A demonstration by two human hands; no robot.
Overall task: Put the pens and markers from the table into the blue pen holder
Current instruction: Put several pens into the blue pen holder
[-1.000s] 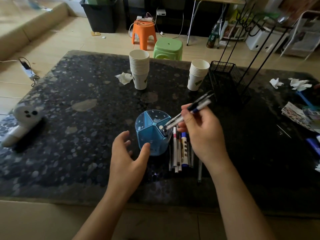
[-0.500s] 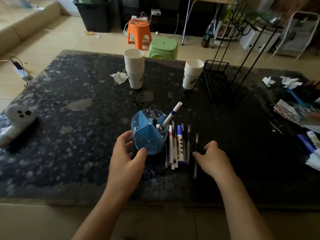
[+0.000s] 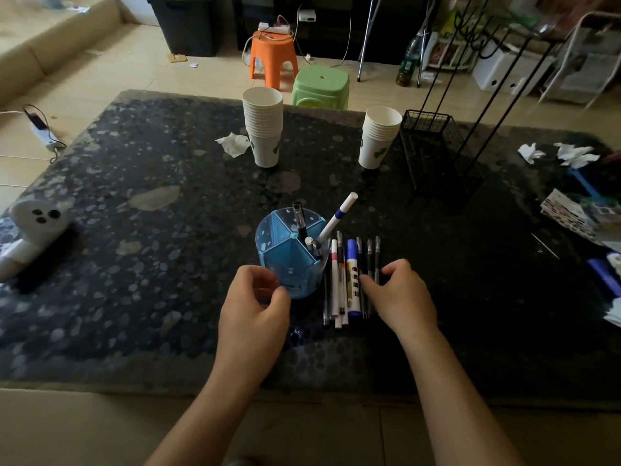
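The blue pen holder [image 3: 289, 260] stands on the dark speckled table [image 3: 168, 264], split into compartments. A black pen [image 3: 299, 218] and a white marker with a blue band [image 3: 337, 216] stick out of it, with two short pen ends beside them. My left hand [image 3: 253, 307] curls around the holder's near left side, touching it. A row of several pens and markers [image 3: 349, 280] lies just right of the holder, among them a thick blue marker [image 3: 353, 284]. My right hand [image 3: 400, 294] rests on the row's right end, fingers spread over thin black pens.
Two stacks of paper cups [image 3: 263, 129] [image 3: 378, 137] stand behind the holder. A black wire rack [image 3: 437, 149] is at the back right. Crumpled tissues [image 3: 233, 144], papers [image 3: 571, 213] at the right edge, and a white toy [image 3: 30, 227] at the left lie around.
My right hand dropped the pens it carried into the holder, then came down onto the row on the table. My left hand closed in against the holder.
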